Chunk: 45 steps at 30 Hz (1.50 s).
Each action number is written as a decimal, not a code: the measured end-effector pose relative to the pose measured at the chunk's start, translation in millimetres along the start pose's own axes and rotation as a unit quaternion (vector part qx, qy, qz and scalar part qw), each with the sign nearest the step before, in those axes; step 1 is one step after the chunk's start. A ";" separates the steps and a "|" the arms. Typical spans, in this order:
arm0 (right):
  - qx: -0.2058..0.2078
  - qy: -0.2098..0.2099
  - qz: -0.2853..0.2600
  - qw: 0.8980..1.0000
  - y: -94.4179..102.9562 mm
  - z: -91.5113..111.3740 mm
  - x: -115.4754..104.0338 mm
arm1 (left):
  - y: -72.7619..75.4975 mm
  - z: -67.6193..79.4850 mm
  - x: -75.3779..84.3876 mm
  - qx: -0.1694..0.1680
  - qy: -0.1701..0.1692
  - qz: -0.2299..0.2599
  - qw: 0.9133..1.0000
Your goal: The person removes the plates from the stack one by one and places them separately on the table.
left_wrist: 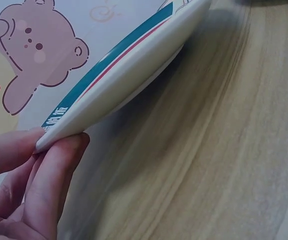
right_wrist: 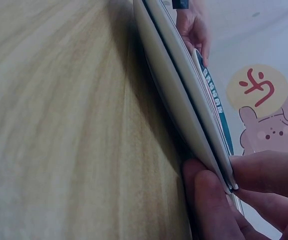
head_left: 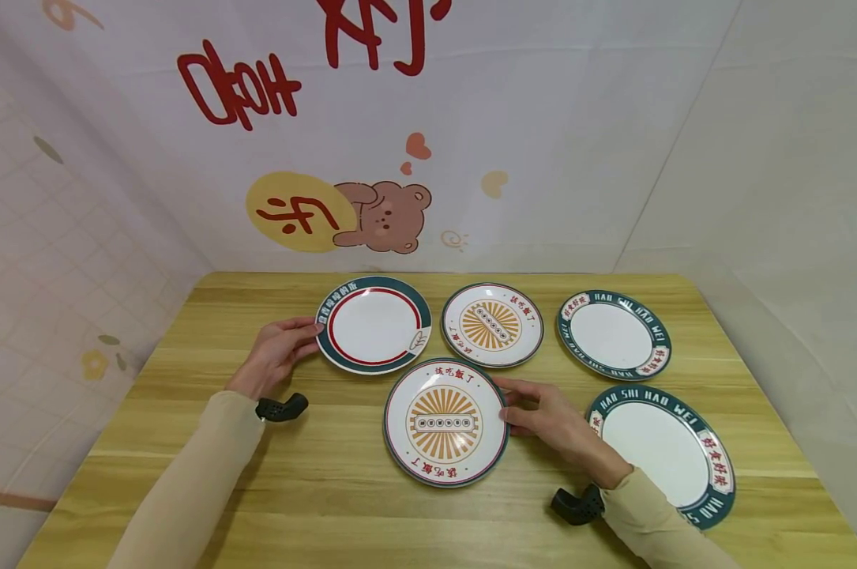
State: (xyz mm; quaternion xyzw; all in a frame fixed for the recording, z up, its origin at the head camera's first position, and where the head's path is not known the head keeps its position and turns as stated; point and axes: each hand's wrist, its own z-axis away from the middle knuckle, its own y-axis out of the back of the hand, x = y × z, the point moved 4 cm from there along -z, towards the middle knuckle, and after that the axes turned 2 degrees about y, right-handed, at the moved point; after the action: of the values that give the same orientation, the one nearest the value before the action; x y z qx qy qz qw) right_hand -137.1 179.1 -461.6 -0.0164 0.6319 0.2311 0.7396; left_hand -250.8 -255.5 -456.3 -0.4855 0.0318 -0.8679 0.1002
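My left hand (head_left: 276,356) pinches the left edge of a white plate (head_left: 375,324) with a teal rim and red ring. In the left wrist view, thumb above and fingers below grip that plate (left_wrist: 128,75), tilted over the wood. My right hand (head_left: 552,419) pinches the right edge of a white plate (head_left: 445,423) with an orange sunburst, nearer the front. Seen edge-on in the right wrist view, two stacked plates (right_wrist: 184,95) lie between the thumb and fingers of the right hand (right_wrist: 234,200). The lower one is hidden from above.
A smaller sunburst plate (head_left: 493,325) lies behind, at the middle. To the right are two teal-rimmed plates, one farther back (head_left: 613,336) and a larger one (head_left: 655,442) partly behind my right forearm. The wooden table (head_left: 314,506) meets a printed cloth backdrop (head_left: 542,118).
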 end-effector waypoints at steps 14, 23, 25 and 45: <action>0.004 -0.014 -0.009 1.000 -0.4 0.5 -0.9 | -1.6 -5.1 0.5 0.007 0.006 -0.017 1.000; 0.012 -0.008 0.020 1.000 1.1 0.0 -1.7 | -3.6 -4.4 1.2 -0.010 -0.004 -0.013 1.000; 0.012 -0.008 0.022 1.000 1.3 0.0 -1.6 | -4.1 -4.1 1.1 -0.014 -0.005 -0.016 1.000; 0.007 -0.009 0.017 1.000 2.4 0.1 -1.3 | -7.1 6.6 1.9 -0.046 -0.039 -0.064 0.996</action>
State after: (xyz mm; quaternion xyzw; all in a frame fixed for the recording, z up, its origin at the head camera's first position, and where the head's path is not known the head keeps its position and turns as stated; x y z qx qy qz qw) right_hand -138.0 180.9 -459.7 0.0017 0.6273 0.2396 0.7410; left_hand -247.2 -248.7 -450.2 -0.5243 0.0362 -0.8505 0.0230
